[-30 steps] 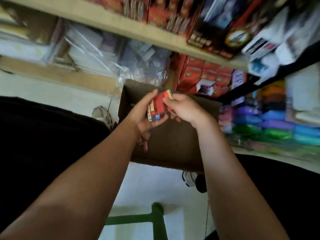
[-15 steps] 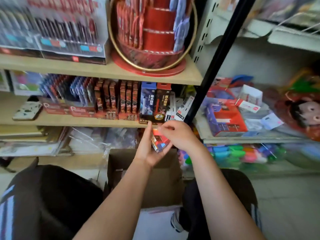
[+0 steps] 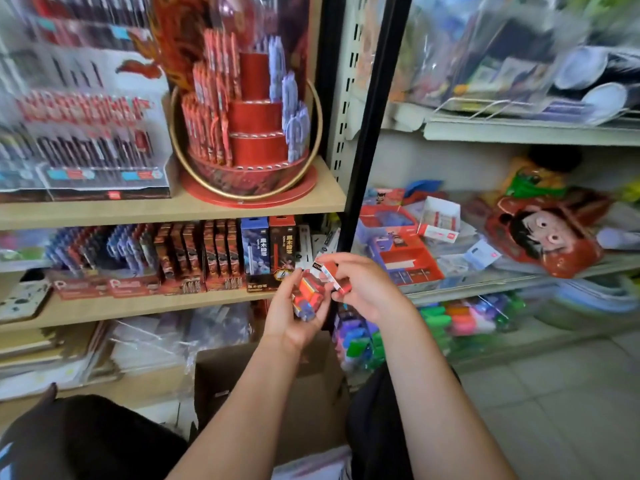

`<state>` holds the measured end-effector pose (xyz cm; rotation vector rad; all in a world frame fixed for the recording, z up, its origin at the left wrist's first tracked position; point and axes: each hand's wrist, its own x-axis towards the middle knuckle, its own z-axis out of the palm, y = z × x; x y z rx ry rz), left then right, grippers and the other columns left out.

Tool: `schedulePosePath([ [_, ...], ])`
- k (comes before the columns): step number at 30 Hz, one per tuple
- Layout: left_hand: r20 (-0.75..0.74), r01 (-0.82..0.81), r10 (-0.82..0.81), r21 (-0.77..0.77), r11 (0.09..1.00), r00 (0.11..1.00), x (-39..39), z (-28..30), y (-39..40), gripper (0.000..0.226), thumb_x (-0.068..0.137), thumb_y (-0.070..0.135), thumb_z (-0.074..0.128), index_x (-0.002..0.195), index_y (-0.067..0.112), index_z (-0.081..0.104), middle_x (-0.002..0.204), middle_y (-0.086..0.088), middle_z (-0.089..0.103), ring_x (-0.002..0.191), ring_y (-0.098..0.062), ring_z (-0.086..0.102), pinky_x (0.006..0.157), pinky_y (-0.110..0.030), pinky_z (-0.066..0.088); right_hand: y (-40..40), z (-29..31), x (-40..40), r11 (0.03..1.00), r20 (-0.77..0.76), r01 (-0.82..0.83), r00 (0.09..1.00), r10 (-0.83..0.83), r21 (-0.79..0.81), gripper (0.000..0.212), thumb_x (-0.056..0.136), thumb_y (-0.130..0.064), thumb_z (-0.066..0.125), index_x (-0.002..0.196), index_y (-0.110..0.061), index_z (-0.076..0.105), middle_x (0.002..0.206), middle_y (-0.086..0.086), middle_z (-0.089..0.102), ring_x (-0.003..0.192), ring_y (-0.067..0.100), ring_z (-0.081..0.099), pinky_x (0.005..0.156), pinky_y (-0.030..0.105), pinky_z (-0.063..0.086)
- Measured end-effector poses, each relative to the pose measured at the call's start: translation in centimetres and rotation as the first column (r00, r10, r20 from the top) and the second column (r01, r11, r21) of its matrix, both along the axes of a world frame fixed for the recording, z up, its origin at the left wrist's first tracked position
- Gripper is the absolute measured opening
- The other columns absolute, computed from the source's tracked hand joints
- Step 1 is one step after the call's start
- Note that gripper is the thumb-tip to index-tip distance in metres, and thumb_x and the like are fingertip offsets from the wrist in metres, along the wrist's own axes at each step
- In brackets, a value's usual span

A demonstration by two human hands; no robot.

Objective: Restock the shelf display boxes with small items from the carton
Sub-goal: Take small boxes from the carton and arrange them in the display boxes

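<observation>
My left hand holds a small stack of red packets in its palm, fingers curled round them. My right hand pinches one red and white packet just above and right of that stack. Both hands hover in front of the shelf post. The brown carton stands on the floor below my forearms, between my knees. Red display boxes sit on the right shelf, just beyond my right hand.
A black upright post divides the wooden shelves on the left from the white metal shelves on the right. A tiered red pen display stands on the upper wooden shelf. Rows of boxed pens fill the middle shelf.
My view has risen from the carton to the shelves. Both hands lifted with the packets, and my right hand has drawn one packet away from the stack in my left.
</observation>
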<state>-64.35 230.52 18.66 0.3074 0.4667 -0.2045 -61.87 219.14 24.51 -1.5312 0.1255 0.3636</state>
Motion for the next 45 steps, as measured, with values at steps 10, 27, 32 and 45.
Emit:
schedulePosePath([
  [10,0.045,0.234,-0.242,0.145,0.961,0.969,5.9,1.2,-6.4,0.011,0.084,0.006,0.063,0.089,0.015,0.064,0.079,-0.005,0.070,0.070,-0.016,0.067,0.060,-0.024,0.057,-6.6,-0.3,4.3,0.982,0.079,0.187,0.979,-0.186,-0.011,0.038,0.088,0.009,0.056,0.121,-0.009,0.062,0.077,0.010,0.059,0.052,0.012,0.049,0.050,0.023,0.036],
  [27,0.101,0.208,-0.502,0.827,0.522,0.859,17.5,-2.5,-13.6,0.021,0.084,0.002,0.067,0.093,0.020,0.064,0.068,0.000,0.062,0.058,-0.014,0.061,0.062,-0.035,0.053,-18.2,-8.7,15.5,0.646,0.308,0.383,0.923,-0.232,-0.660,0.011,0.090,-0.003,0.056,0.097,-0.011,0.060,0.100,0.005,0.064,0.096,0.023,0.059,0.081,0.032,0.048],
  [32,0.146,0.162,-0.518,0.849,0.503,0.843,18.6,-2.2,-15.0,0.023,0.082,-0.002,0.068,0.094,0.017,0.063,0.068,-0.003,0.061,0.056,-0.015,0.060,0.054,-0.032,0.053,-19.4,-10.0,16.4,0.581,0.368,0.335,0.928,-0.065,-0.742,0.024,0.094,-0.009,0.054,0.115,-0.012,0.063,0.109,0.011,0.065,0.102,0.029,0.059,0.088,0.043,0.051],
  [45,0.126,0.144,-0.511,0.879,0.456,0.850,19.9,-3.1,-16.4,0.024,0.084,-0.003,0.065,0.098,0.016,0.064,0.082,-0.010,0.063,0.069,-0.022,0.061,0.061,-0.033,0.053,-20.1,-11.1,16.5,0.349,0.346,0.353,0.934,-0.082,-0.868,0.026,0.082,-0.035,0.068,0.107,-0.034,0.062,0.121,0.001,0.039,0.122,0.025,0.030,0.097,0.040,0.031],
])
